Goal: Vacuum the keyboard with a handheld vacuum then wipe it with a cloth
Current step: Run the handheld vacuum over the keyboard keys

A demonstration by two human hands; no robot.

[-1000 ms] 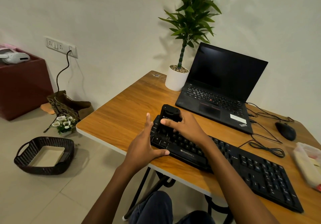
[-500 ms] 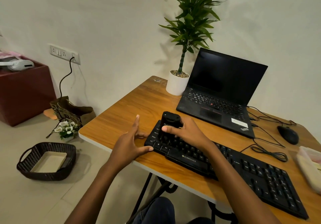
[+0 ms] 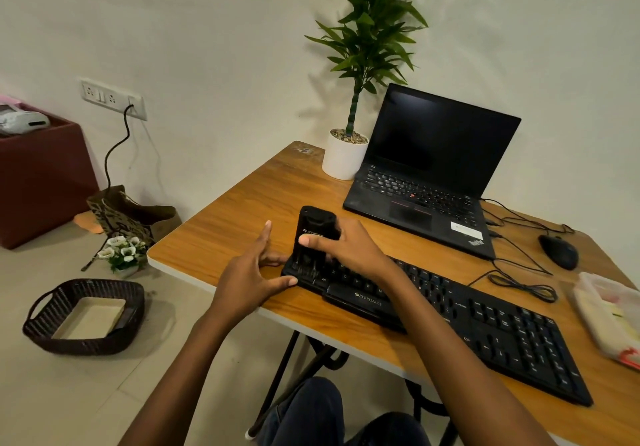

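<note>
Braced the left end of the long black full-size keyboard [image 3: 502, 338] with the left hand [image 3: 247, 272], fingers [image 3: 266, 234] straight and spread, gripping nothing, thumb pressed to the near corner; clasped the black box-shaped handheld vacuum [image 3: 317, 224] in the right hand [image 3: 349, 248], thumb across its front face and the other fingers curled round its far side; held it upright, lower end down on the leftmost keys, just beyond the near edge of the wooden desk [image 3: 242, 210]; could not tell whether running.

Judged the vacuuming step in hand and only at the keyboard's left end, with the long stretch of keys towards the number pad probably not yet covered and the wiping not begun; judged the next move to call for a slow drag of the nozzle rightward along the rows, low on the keys, with the left hand stopping the board from sliding on the smooth wood.

Found no cloth for certain; noted only a clear plastic packet [image 3: 609, 314] with pale contents at the desk's right edge, perhaps the wipe, well apart from both hands.

Farther back, noted a black mouse [image 3: 559, 251] and its looped cable [image 3: 519, 283]; then an open black laptop [image 3: 426, 175] with a dark screen; last, a green plant in a white pot [image 3: 343, 160] at the far corner.
</note>
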